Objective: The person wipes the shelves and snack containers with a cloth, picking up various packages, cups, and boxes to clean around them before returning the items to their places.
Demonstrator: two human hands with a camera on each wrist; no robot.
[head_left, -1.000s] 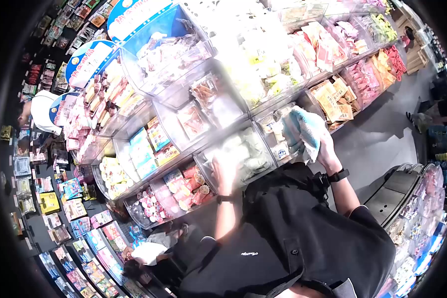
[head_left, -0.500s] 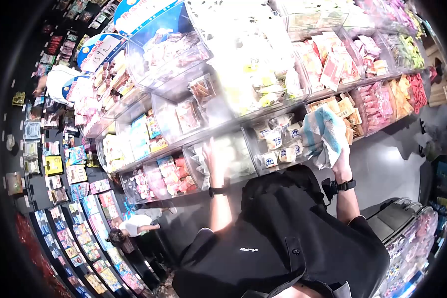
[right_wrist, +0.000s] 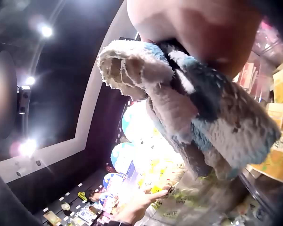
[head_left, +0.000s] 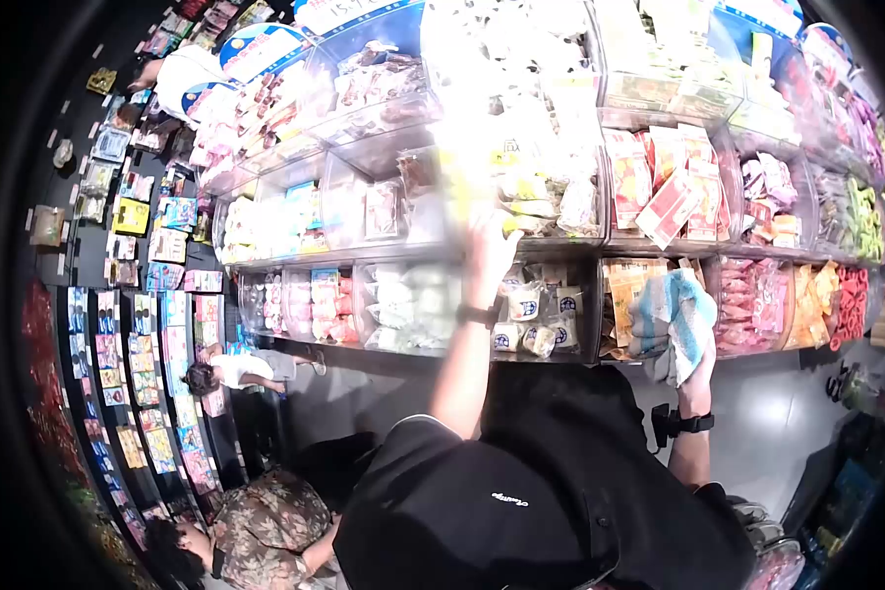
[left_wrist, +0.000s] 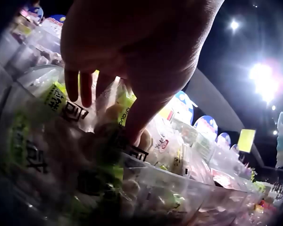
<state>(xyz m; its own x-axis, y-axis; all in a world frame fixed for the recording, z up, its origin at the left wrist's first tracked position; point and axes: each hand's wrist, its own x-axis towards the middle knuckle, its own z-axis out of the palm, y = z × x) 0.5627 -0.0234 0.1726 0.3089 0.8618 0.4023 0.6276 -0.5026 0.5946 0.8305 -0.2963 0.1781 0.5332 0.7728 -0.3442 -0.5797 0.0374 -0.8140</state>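
My left hand (head_left: 490,258) reaches into a bin of clear snack packets (left_wrist: 52,136) with green labels and black characters. Its fingers point down among the packets in the left wrist view, with the thumb (left_wrist: 144,113) spread apart from them; the fingertips are partly hidden. From the right wrist view the same hand (right_wrist: 137,205) shows at the edge of the bright bin. My right hand (head_left: 696,379) grips a fluffy blue-and-white cleaning cloth (head_left: 680,310), bunched and hanging in folds. The cloth overlaps the bin of tan packets (head_left: 624,295) in the head view.
Tiered clear bins hold white-wrapped packets (head_left: 526,305), red-and-white packets (head_left: 664,182) and pink packets (head_left: 752,300). A person in a floral top (head_left: 270,526) is at the lower left, near a person in white (head_left: 241,372). Stocked shelves (head_left: 147,393) line the left side.
My left hand has moved from the lower bin of white packets up and right to the upper bin. The cloth has moved right with my right hand. The view has turned toward the bins.
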